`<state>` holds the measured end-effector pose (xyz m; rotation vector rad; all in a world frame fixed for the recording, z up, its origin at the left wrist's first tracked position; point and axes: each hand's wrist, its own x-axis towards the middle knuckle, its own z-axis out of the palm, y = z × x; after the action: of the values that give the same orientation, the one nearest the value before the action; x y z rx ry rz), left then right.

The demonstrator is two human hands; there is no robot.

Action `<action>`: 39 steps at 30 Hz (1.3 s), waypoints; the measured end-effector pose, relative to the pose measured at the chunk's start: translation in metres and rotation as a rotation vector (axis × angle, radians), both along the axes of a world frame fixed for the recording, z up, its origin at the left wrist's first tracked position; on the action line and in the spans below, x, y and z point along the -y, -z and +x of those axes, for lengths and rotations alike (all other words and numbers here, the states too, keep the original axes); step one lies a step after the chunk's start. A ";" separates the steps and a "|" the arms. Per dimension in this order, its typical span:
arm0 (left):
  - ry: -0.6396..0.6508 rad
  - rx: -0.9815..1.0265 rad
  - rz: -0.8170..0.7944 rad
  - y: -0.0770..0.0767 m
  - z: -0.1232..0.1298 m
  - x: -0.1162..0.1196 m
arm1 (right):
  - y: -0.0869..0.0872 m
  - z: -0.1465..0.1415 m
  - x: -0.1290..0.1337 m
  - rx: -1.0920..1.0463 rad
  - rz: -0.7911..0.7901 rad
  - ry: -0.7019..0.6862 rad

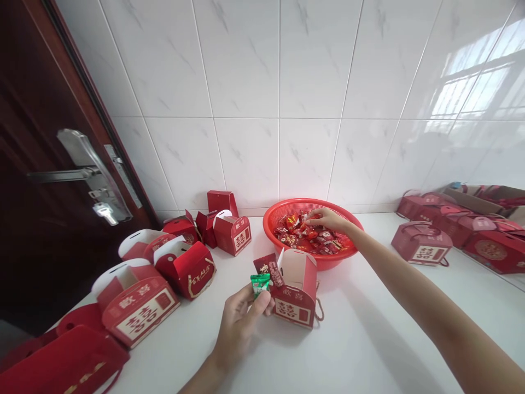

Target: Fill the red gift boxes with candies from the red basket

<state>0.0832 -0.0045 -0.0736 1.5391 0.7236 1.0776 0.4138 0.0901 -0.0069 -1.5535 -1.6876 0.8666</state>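
Note:
My left hand (241, 317) is closed on wrapped candies: a green-wrapped candy (260, 284) between thumb and fingers, and dark red packets (270, 269) just behind it. These are held in front of an open red gift box (296, 306) with a rope handle, whose top flaps stand up. My right hand (326, 218) reaches into a red plastic basket (268, 221) and touches the wrapped candies (305, 232) piled there. Its fingertips are bent down among the wrappers, and I cannot make out what they grip.
On the left stand several open red boxes (139, 306). More boxes (488, 246) line the right, with one closed box (422, 243) nearer. Behind the white table (336, 339) is a tiled wall (254, 158); a dark door (36, 164) is at the left.

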 end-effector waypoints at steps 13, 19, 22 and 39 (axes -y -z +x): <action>-0.024 0.022 0.009 0.006 0.002 -0.002 | 0.011 0.008 -0.001 0.021 0.013 0.096; -0.037 0.014 -0.036 0.000 0.004 0.002 | 0.018 0.012 -0.004 0.088 0.040 0.140; -0.090 0.038 -0.059 -0.002 0.007 0.006 | 0.019 0.013 -0.004 0.117 0.051 0.164; -0.020 -0.056 0.020 -0.004 0.002 -0.001 | 0.029 0.020 -0.009 0.330 -0.081 0.237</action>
<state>0.0854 -0.0037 -0.0698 1.5876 0.7692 1.0630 0.4341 0.0994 -0.0361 -1.9916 -1.6580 0.5860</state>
